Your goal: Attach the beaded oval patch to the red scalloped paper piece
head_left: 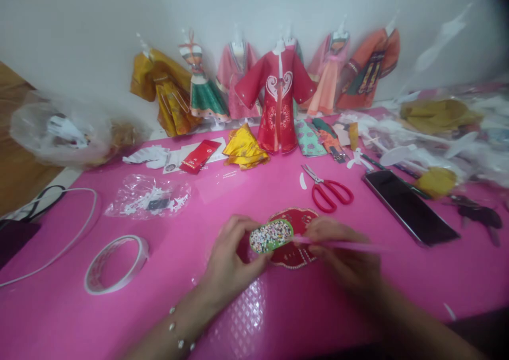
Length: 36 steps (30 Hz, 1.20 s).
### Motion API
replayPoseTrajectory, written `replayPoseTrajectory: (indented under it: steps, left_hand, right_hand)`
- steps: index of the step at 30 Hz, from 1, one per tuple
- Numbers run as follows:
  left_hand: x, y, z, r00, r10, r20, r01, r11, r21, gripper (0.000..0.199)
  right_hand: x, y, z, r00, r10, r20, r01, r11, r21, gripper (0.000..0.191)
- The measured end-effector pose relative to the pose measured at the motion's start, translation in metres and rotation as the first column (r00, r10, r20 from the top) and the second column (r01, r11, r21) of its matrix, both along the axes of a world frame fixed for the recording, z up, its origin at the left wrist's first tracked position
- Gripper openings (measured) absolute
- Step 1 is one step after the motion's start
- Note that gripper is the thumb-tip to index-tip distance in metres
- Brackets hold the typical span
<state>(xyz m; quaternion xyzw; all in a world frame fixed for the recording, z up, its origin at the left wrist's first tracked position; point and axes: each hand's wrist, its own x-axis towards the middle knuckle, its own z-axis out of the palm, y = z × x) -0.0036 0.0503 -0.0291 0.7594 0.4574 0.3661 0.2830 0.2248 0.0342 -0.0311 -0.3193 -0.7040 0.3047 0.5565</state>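
Note:
My left hand (234,256) pinches a small oval green tray (271,235) filled with tiny multicoloured beads or gems. My right hand (345,246) is closed on a thin pink stick (358,246), whose tip reaches the tray's right end. Beneath both hands, a red piece of fabric (296,256) with a sparkling beaded edge lies on the pink table. The right hand is slightly blurred. A clear patterned sheet (248,317) rests beside my left wrist.
Red-handled scissors (330,193) and a black phone (411,206) lie beyond my right hand. A tape roll (116,264) is at left. Small dressed forms, including one in a red robe (278,95), stand along the wall. Plastic bags (149,198) and fabric pieces (245,147) lie about.

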Motion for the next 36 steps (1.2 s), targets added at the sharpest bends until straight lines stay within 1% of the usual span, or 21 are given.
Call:
replayPoseTrajectory:
  steps: [2,6,10,13,17,20,22,24,26,27,29,31,34,36]
  left_hand:
    - [-0.001,-0.003,0.000,0.998,-0.056,0.004,0.056,0.998,0.015,0.034]
    - [-0.001,-0.006,0.000,0.994,-0.108,0.001,0.108,0.993,0.041,0.039]
    - [-0.001,-0.006,0.004,0.992,-0.126,0.010,0.125,0.990,0.060,0.039]
    - [-0.001,-0.007,0.007,0.991,-0.131,0.024,0.129,0.989,0.072,0.038]
    - [-0.001,-0.008,0.005,0.991,-0.135,0.025,0.133,0.988,0.073,0.039]
    - [-0.002,-0.009,0.004,0.989,-0.147,0.018,0.145,0.986,0.089,0.040]
    - [-0.004,-0.010,0.003,0.987,-0.158,0.007,0.156,0.983,0.097,0.046]
    - [-0.006,-0.012,0.002,0.987,-0.162,-0.002,0.161,0.980,0.116,0.056]
    - [-0.008,-0.013,0.000,0.983,-0.181,-0.014,0.180,0.968,0.174,0.067]
    - [-0.009,-0.014,-0.001,0.980,-0.198,-0.027,0.199,0.955,0.218,0.069]
    - [-0.011,-0.014,-0.002,0.967,-0.244,-0.077,0.256,0.916,0.308,0.066]
    - [-0.012,-0.013,-0.001,0.945,-0.291,-0.151,0.326,0.877,0.352,0.057]
    - [-0.011,-0.012,0.002,0.921,-0.320,-0.224,0.381,0.862,0.335,0.044]
    - [-0.011,-0.012,0.005,0.924,-0.312,-0.224,0.372,0.869,0.326,0.038]
  right_hand:
    - [0.003,-0.001,-0.001,0.998,-0.062,-0.018,0.063,0.997,0.035,0.027]
    - [0.003,-0.001,0.001,0.998,-0.059,0.039,0.057,0.997,0.048,0.027]
    - [0.000,0.002,0.008,0.979,0.000,0.203,0.002,1.000,-0.006,0.028]
    - [-0.001,0.003,0.012,0.951,0.050,0.304,-0.051,0.999,-0.004,0.035]
    - [-0.002,0.003,0.013,0.936,0.085,0.342,-0.070,0.996,-0.057,0.043]
    - [-0.001,0.002,0.012,0.937,0.084,0.338,-0.072,0.996,-0.047,0.044]
    - [-0.001,0.001,0.012,0.941,0.070,0.330,-0.064,0.998,-0.029,0.042]
    - [-0.002,0.001,0.013,0.942,0.058,0.332,-0.052,0.998,-0.025,0.040]
    - [-0.002,0.001,0.014,0.939,0.052,0.339,-0.049,0.999,-0.019,0.038]
    - [-0.002,0.001,0.014,0.939,0.051,0.340,-0.052,0.999,-0.006,0.038]
    - [-0.003,0.001,0.014,0.939,0.057,0.338,-0.066,0.998,0.015,0.038]
    - [-0.003,0.001,0.013,0.942,0.074,0.326,-0.088,0.996,0.028,0.039]
    - [-0.004,0.002,0.012,0.944,0.110,0.310,-0.123,0.992,0.021,0.039]
    - [-0.004,0.002,0.012,0.946,0.108,0.305,-0.122,0.992,0.028,0.039]
